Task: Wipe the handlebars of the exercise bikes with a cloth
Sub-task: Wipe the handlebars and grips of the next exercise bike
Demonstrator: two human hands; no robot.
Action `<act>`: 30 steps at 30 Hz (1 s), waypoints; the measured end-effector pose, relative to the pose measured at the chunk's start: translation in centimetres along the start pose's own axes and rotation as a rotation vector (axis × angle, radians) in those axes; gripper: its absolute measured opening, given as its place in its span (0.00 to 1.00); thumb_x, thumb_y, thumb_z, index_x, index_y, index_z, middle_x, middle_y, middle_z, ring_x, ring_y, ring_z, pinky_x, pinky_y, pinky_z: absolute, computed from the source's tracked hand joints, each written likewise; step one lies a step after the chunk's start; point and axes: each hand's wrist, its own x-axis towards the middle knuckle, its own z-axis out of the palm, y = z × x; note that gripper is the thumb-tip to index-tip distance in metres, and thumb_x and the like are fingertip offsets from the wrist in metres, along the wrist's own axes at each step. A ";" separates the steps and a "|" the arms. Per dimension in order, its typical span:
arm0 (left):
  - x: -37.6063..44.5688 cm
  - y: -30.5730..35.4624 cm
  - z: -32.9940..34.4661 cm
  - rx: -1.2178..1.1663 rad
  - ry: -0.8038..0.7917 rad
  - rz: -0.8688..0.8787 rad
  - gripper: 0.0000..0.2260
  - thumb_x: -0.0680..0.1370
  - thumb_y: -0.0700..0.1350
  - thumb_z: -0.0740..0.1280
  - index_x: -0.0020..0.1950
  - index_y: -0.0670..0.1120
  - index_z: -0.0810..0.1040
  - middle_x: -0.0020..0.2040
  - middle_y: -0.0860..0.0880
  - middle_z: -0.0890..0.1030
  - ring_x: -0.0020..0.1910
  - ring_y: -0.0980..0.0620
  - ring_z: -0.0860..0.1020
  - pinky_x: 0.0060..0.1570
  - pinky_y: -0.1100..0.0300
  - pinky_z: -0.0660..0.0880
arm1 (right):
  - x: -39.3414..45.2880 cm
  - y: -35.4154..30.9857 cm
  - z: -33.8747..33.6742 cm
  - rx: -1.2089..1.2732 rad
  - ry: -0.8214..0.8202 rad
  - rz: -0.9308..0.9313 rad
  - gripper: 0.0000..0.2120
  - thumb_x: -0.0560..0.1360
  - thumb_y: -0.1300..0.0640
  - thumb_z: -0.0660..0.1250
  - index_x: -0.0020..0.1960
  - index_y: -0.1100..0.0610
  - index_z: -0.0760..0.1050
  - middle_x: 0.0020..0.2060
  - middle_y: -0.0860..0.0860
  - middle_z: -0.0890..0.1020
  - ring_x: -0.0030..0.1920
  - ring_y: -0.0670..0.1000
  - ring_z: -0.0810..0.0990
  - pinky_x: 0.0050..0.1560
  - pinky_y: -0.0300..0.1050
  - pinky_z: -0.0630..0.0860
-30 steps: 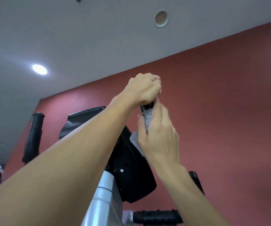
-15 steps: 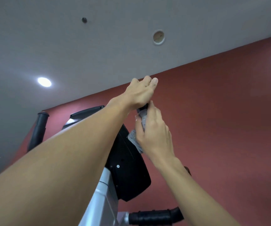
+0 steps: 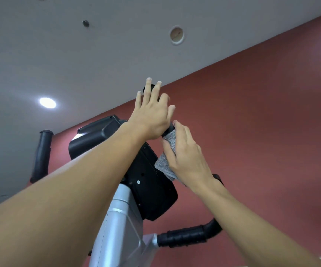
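Right at the frame's centre, the grey cloth [image 3: 168, 153] is wrapped round the black upright handlebar [image 3: 170, 130]; my right hand [image 3: 186, 157] curls its fingers around it, while my left hand [image 3: 152, 116], fingers spread straight, covers the bar's top, beside the console [image 3: 150, 189]

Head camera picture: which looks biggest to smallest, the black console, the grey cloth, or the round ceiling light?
1. black console, biggest.
2. grey cloth.
3. ceiling light, smallest, though it is farther away, so it only looks small.
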 end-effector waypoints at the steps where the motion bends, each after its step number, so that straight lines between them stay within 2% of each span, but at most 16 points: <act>1: -0.3 0.3 -0.1 0.027 0.013 0.004 0.18 0.86 0.51 0.49 0.69 0.43 0.69 0.83 0.44 0.45 0.81 0.44 0.34 0.79 0.42 0.41 | -0.7 0.4 0.2 0.010 0.000 0.008 0.31 0.84 0.45 0.56 0.81 0.60 0.56 0.76 0.54 0.68 0.70 0.56 0.74 0.61 0.47 0.74; 4: -0.9 0.7 0.3 0.125 0.026 0.037 0.19 0.86 0.50 0.47 0.68 0.43 0.71 0.83 0.46 0.48 0.81 0.44 0.36 0.79 0.42 0.41 | -4.3 3.2 0.6 -0.003 -0.008 0.064 0.35 0.82 0.40 0.54 0.81 0.62 0.56 0.76 0.56 0.68 0.72 0.56 0.74 0.63 0.53 0.79; 7: -2.0 1.1 1.0 0.173 0.038 0.118 0.19 0.86 0.50 0.48 0.67 0.42 0.72 0.82 0.45 0.55 0.82 0.44 0.40 0.79 0.42 0.42 | -5.9 4.4 0.5 0.000 -0.020 0.103 0.36 0.82 0.38 0.51 0.81 0.60 0.55 0.78 0.54 0.66 0.75 0.54 0.70 0.69 0.52 0.75; 9: -2.6 1.3 1.4 0.161 0.076 0.140 0.18 0.86 0.49 0.49 0.66 0.41 0.71 0.80 0.44 0.59 0.82 0.43 0.43 0.79 0.42 0.43 | -5.0 3.6 0.3 0.022 -0.045 0.099 0.33 0.84 0.42 0.54 0.82 0.59 0.53 0.79 0.53 0.63 0.78 0.53 0.65 0.73 0.48 0.68; 11: -2.7 1.4 1.7 0.175 0.102 0.143 0.17 0.86 0.49 0.50 0.66 0.41 0.70 0.78 0.43 0.62 0.82 0.41 0.45 0.79 0.41 0.44 | -3.7 2.8 0.2 0.012 -0.043 0.052 0.31 0.85 0.47 0.57 0.82 0.61 0.53 0.79 0.55 0.63 0.77 0.55 0.65 0.72 0.46 0.66; 14: -2.8 1.5 2.0 0.186 0.124 0.154 0.16 0.87 0.48 0.50 0.66 0.42 0.71 0.76 0.43 0.65 0.82 0.40 0.47 0.79 0.41 0.43 | -3.7 3.5 0.6 0.018 -0.017 0.013 0.31 0.85 0.48 0.58 0.81 0.65 0.55 0.77 0.59 0.66 0.75 0.58 0.68 0.71 0.50 0.69; 17: -2.8 1.9 2.2 0.253 0.144 0.213 0.16 0.87 0.47 0.50 0.67 0.44 0.73 0.73 0.45 0.69 0.81 0.38 0.49 0.78 0.39 0.39 | -7.3 6.8 2.0 -0.098 0.059 -0.025 0.32 0.84 0.49 0.58 0.79 0.68 0.56 0.77 0.62 0.66 0.77 0.58 0.66 0.78 0.52 0.62; 19: -2.8 2.5 2.4 0.289 0.134 0.236 0.15 0.87 0.45 0.51 0.66 0.45 0.74 0.70 0.45 0.72 0.81 0.37 0.51 0.77 0.38 0.37 | -10.3 9.2 2.6 -0.208 0.065 -0.019 0.33 0.83 0.53 0.61 0.80 0.68 0.54 0.79 0.62 0.62 0.79 0.58 0.64 0.79 0.54 0.60; 22: -2.7 3.1 2.9 0.290 0.142 0.221 0.14 0.86 0.45 0.53 0.64 0.44 0.75 0.65 0.43 0.74 0.78 0.33 0.57 0.77 0.37 0.38 | -13.6 11.5 2.7 -0.297 0.018 -0.014 0.34 0.83 0.56 0.62 0.81 0.67 0.50 0.82 0.62 0.54 0.82 0.59 0.54 0.79 0.58 0.60; 25: -2.6 2.8 3.3 0.295 0.190 0.212 0.14 0.85 0.45 0.53 0.61 0.40 0.75 0.58 0.40 0.76 0.68 0.34 0.67 0.77 0.34 0.43 | -11.7 9.8 2.4 -0.184 -0.022 0.011 0.33 0.84 0.54 0.57 0.82 0.67 0.46 0.82 0.62 0.48 0.83 0.57 0.44 0.81 0.58 0.51; 27: -2.5 2.8 3.6 0.296 0.207 0.210 0.15 0.85 0.46 0.53 0.60 0.39 0.75 0.56 0.39 0.76 0.65 0.34 0.69 0.77 0.35 0.44 | -7.8 6.9 1.8 -0.093 -0.030 -0.035 0.33 0.86 0.54 0.55 0.81 0.67 0.44 0.82 0.62 0.44 0.82 0.57 0.40 0.82 0.55 0.44; 30: -2.5 2.7 3.5 0.336 0.181 0.217 0.19 0.84 0.49 0.52 0.57 0.39 0.78 0.57 0.38 0.76 0.65 0.34 0.68 0.77 0.35 0.45 | -4.1 4.2 2.2 -0.100 0.096 -0.113 0.31 0.85 0.53 0.54 0.81 0.69 0.49 0.82 0.64 0.50 0.83 0.59 0.47 0.82 0.55 0.49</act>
